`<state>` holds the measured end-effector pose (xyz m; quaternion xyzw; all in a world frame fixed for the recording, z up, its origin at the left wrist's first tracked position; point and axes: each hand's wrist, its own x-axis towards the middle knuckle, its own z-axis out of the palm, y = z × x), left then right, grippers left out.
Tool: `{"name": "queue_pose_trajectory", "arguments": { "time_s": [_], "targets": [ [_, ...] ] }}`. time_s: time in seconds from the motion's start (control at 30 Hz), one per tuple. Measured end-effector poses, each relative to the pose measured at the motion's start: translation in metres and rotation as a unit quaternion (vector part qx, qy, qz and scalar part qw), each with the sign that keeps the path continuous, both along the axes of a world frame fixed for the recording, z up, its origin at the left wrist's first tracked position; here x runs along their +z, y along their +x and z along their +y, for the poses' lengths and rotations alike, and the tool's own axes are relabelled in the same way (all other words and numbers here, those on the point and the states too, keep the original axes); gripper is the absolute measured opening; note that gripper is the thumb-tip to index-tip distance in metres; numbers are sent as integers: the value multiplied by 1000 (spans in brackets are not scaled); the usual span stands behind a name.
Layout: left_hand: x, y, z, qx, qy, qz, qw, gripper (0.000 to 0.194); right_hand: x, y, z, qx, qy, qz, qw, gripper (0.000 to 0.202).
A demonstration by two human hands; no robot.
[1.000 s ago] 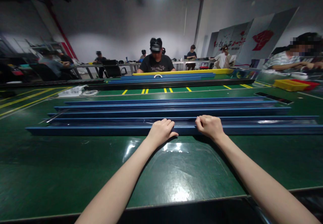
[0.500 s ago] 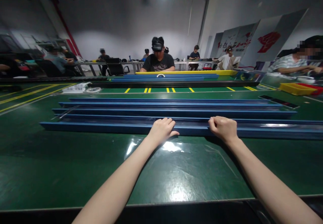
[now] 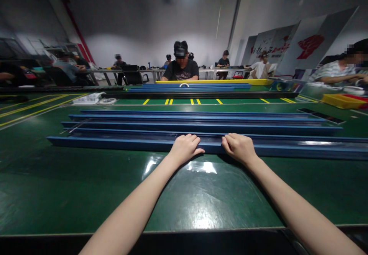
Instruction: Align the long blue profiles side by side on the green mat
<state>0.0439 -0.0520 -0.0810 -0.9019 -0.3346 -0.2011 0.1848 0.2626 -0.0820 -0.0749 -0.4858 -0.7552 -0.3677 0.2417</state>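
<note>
A long blue channel (image 3: 115,144) lies across the green table (image 3: 71,193), nearest to me. My left hand (image 3: 186,147) rests at its front wall with the fingers curled over into the channel and the thumb out to the right. To the right of it, my right hand (image 3: 238,146) is closed over the same channel, thumb against the curled fingers. What its fingers hold inside, if anything, is hidden. Thin clear strips (image 3: 79,125) lie over the channels' left ends. Behind run more blue channels (image 3: 201,125), parallel to the first.
A black phone (image 3: 320,115) lies at the right behind the channels. Farther back are a long black bar (image 3: 201,95), a yellow bar (image 3: 215,82), white packets (image 3: 87,98) and a yellow tray (image 3: 340,101). A person (image 3: 181,65) sits opposite; others sit around.
My right hand has moved left along the front blue channel, closer to my left hand. My left hand has stayed in place. The view has shifted slightly.
</note>
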Motion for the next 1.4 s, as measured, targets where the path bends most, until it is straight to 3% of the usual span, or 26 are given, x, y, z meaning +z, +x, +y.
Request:
{"name": "queue_pose_trajectory", "arguments": {
  "time_s": [0.43, 0.83, 1.03, 1.3, 1.4],
  "targets": [
    [6, 0, -2, -1, 3, 13, 1000, 39, -1, 2, 7, -58, -32, 47, 997, 43],
    [8, -1, -2, -15, -7, 27, 1000, 35, -1, 33, 1, -161, -53, 80, 982, 44],
    [6, 0, -2, -17, -8, 23, 1000, 33, 0, 31, -1, -145, -39, 89, 985, 46],
    [2, 0, -2, -12, -9, 14, 1000, 33, 2, 19, -2, -62, -6, 59, 996, 43],
    [2, 1, -2, -11, -11, 13, 1000, 33, 2, 7, -2, -35, -27, 43, 998, 43]
  ]
}}
